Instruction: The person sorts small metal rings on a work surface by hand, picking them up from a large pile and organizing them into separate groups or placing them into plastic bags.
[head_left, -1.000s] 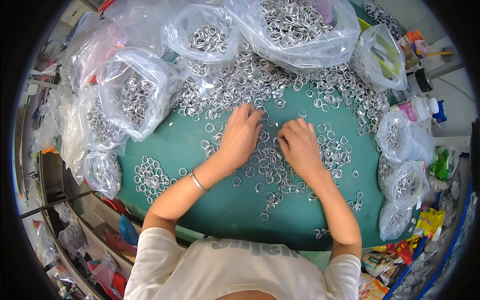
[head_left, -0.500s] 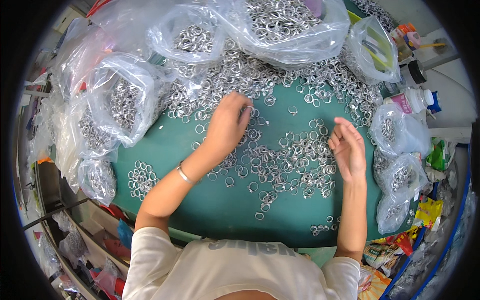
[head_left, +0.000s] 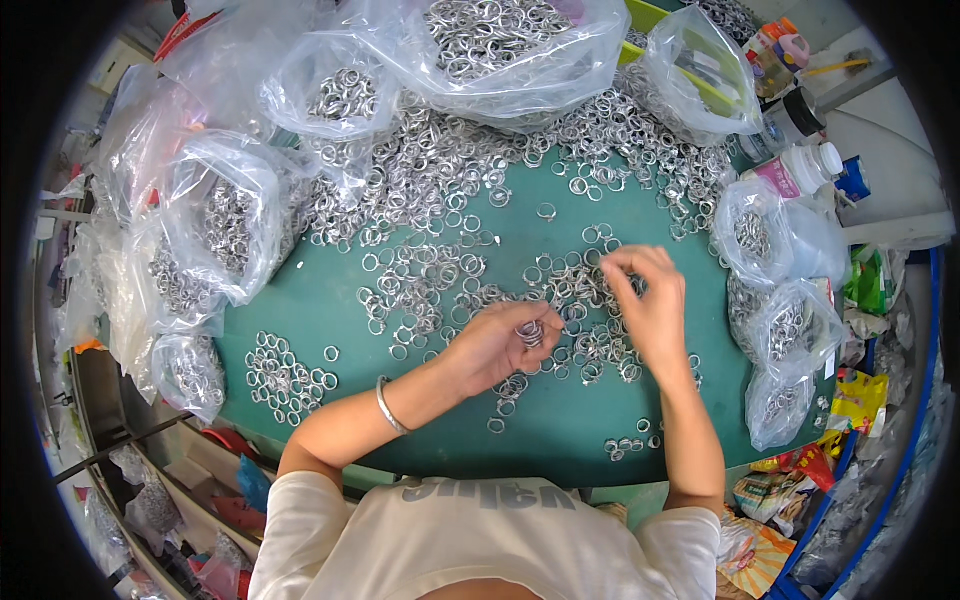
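Observation:
Silver rings (head_left: 590,345) lie in a loose spread over the green table (head_left: 650,220), between and around my hands. My left hand (head_left: 495,345) is palm up over the near part of this spread, its fingers curled around several silver rings (head_left: 531,333). My right hand (head_left: 655,305) is just to the right, above the spread's right side. Its thumb and fingers come together in a pinch, and whatever may be between the tips is too small to make out. A bangle (head_left: 388,405) circles my left wrist.
A dense heap of rings (head_left: 420,170) lies along the table's far side, below open plastic bags (head_left: 540,95) of rings. More ring-filled bags (head_left: 235,215) line the left and right. A small ring group (head_left: 285,380) sits at left, another (head_left: 625,447) near the front edge. Bottles (head_left: 800,170) stand at right.
My left hand has come back from the far heap toward me, turning palm up with rings in it. My right hand has moved left and its fingers have drawn together.

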